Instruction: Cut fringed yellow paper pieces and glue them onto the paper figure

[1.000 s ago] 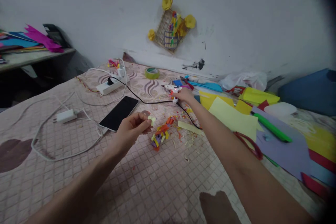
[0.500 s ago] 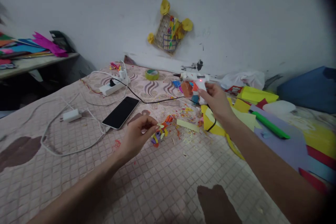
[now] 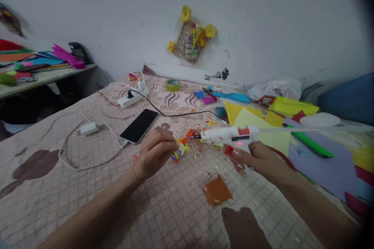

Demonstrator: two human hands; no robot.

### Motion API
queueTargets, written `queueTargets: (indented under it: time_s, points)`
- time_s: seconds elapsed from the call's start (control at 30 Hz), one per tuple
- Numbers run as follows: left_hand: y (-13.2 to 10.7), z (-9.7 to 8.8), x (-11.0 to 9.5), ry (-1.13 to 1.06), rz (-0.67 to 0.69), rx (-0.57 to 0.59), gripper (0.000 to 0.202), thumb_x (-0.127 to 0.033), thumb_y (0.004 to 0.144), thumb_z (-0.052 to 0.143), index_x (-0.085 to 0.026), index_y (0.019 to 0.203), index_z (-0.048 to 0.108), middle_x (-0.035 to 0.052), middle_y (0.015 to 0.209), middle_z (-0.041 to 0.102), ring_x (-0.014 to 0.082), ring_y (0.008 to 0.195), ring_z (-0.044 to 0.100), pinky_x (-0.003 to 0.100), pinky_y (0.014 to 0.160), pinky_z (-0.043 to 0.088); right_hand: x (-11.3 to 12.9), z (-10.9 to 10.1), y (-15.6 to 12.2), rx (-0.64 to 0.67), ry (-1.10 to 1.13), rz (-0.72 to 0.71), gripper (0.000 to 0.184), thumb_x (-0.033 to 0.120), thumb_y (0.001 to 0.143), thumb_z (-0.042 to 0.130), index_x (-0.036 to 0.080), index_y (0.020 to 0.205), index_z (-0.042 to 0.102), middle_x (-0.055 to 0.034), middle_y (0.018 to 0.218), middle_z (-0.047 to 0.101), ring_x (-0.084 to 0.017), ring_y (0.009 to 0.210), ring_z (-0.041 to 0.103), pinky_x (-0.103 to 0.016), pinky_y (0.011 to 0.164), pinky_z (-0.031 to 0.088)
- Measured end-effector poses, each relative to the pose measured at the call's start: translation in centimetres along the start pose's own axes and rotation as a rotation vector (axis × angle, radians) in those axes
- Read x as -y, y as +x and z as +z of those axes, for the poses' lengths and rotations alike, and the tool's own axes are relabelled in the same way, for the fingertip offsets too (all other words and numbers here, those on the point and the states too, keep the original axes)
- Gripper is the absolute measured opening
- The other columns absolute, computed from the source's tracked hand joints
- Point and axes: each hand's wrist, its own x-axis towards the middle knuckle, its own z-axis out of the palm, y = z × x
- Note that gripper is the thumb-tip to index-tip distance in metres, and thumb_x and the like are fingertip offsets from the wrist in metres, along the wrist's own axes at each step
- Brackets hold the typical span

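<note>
My right hand is wrapped round the grip of a white hot glue gun, with a red light lit on its side and a clear glue stick out of its back. The dark nozzle points left, close to a small craft piece of multicoloured paper strips. Pinched fingers of my left hand hold this piece at its left side; the fingertips are partly hidden. An orange-brown square, slightly blurred, is in front of the gun.
A phone, a white charger with looped cable and a power strip are on the left. Green tape stands further back. Paper scraps lie mid-table; coloured sheets and a green roll cover the right.
My right hand has brought the glue gun down and toward me, its nozzle now near the paper craft piece. The orange-brown square has moved from the back to the front. My left hand stays beside the piece.
</note>
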Motion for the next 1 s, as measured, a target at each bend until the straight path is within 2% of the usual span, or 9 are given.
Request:
queueTargets:
  time_s: [0.07,0.13,0.33,0.5,0.8,1.0]
  points:
    - [0.0,-0.1,0.0,-0.001,0.037,0.017,0.021,-0.003,0.071,0.067,-0.017,0.085,0.061,0.0033,0.080,0.063,0.0152,0.076,0.059,0.032,0.069,0.052,0.2,0.3,-0.6,0.017,-0.042,0.001,0.035,0.052,0.081,0.055,0.017,0.076,0.059,0.0020,0.055,0.048,-0.011,0.049,0.047,-0.022,0.044,0.041]
    - [0.0,-0.2,-0.1,0.000,0.064,0.023,0.023,-0.003,0.070,0.068,-0.016,0.087,0.062,0.0033,0.080,0.063,0.0154,0.075,0.058,0.033,0.069,0.052,0.4,0.5,-0.9,0.031,-0.079,-0.011,0.035,0.052,0.082,0.054,0.018,0.079,0.059,0.0018,0.057,0.049,-0.011,0.050,0.047,-0.022,0.044,0.042]
    - [0.0,-0.2,-0.2,0.005,0.101,0.036,0.020,-0.005,0.072,0.067,-0.016,0.087,0.062,0.0037,0.082,0.065,0.0152,0.076,0.059,0.032,0.069,0.052,0.8,0.5,-0.9,0.035,-0.300,-0.032,0.042,0.053,0.083,0.049,0.021,0.057,0.053,-0.0001,0.055,0.054,-0.014,0.055,0.051,-0.025,0.052,0.045]
    - [0.0,-0.2,-0.3,0.001,0.100,0.053,0.018,-0.007,0.075,0.065,-0.017,0.089,0.062,0.0034,0.083,0.065,0.0153,0.078,0.059,0.033,0.071,0.052,1.4,0.7,-0.8,0.058,-0.333,-0.045,0.044,0.054,0.084,0.048,0.021,0.055,0.055,0.0000,0.053,0.054,-0.016,0.057,0.053,-0.028,0.059,0.045]
    - [0.0,-0.4,-0.1,0.001,0.121,0.054,0.021,-0.005,0.072,0.067,-0.015,0.090,0.062,0.0042,0.083,0.065,0.0161,0.078,0.059,0.034,0.070,0.051,1.2,0.4,-0.9,0.053,-0.371,-0.054,0.044,0.054,0.084,0.048,0.020,0.056,0.055,0.0007,0.053,0.054,-0.014,0.053,0.051,-0.025,0.051,0.042]
    - [0.3,-0.5,-0.2,0.011,0.099,0.033,0.023,-0.003,0.070,0.067,-0.015,0.088,0.062,0.0044,0.083,0.064,0.0168,0.078,0.059,0.036,0.072,0.052,0.6,-0.4,0.0,-0.006,-0.387,0.021,0.049,0.057,0.082,0.048,0.020,0.051,0.051,-0.0006,0.051,0.056,-0.014,0.049,0.053,-0.025,0.047,0.040]
